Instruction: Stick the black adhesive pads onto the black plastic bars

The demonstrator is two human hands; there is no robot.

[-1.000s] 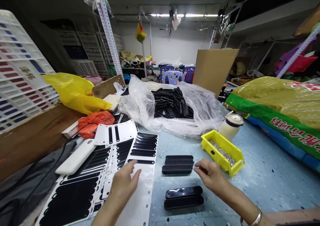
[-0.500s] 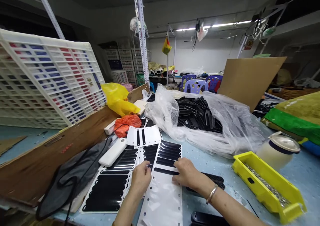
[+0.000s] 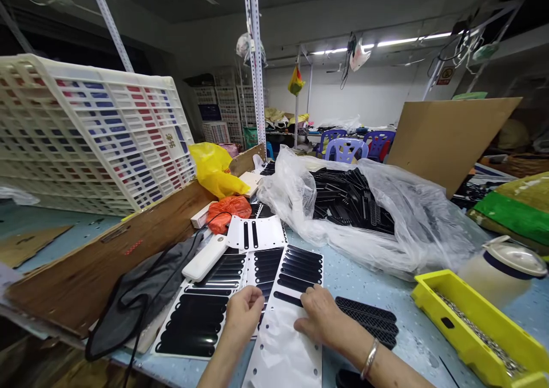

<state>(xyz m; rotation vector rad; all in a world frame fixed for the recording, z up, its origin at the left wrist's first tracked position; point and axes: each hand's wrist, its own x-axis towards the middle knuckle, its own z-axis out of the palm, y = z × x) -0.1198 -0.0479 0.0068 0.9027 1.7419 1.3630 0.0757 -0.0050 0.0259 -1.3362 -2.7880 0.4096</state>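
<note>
A long white backing sheet (image 3: 287,342) carries a row of glossy black strips (image 3: 300,268) at its far end, with one lone black strip (image 3: 286,298) set apart just below them. My right hand (image 3: 323,316) rests on the sheet's right edge, its fingers bent over the right end of that lone strip. Left of the sheet is my left hand (image 3: 244,314), thumb and fingers pinched together; anything between them is too small to make out. Another sheet of black strips (image 3: 191,325) lies to its left. Textured black pieces (image 3: 369,319) lie beside my right hand.
A white oblong device (image 3: 206,258) lies behind the sheets. Clear plastic (image 3: 412,234) surrounds a heap of black parts (image 3: 347,199). At right stand a yellow bin (image 3: 467,336) of small metal pieces and a lidded jug (image 3: 501,271). A wooden board (image 3: 103,256) edges the left.
The view has swung a little to the left, so everything appears shifted rightward. Both hands keep nearly the same places by the sheet. More of the textured black pieces now shows.
</note>
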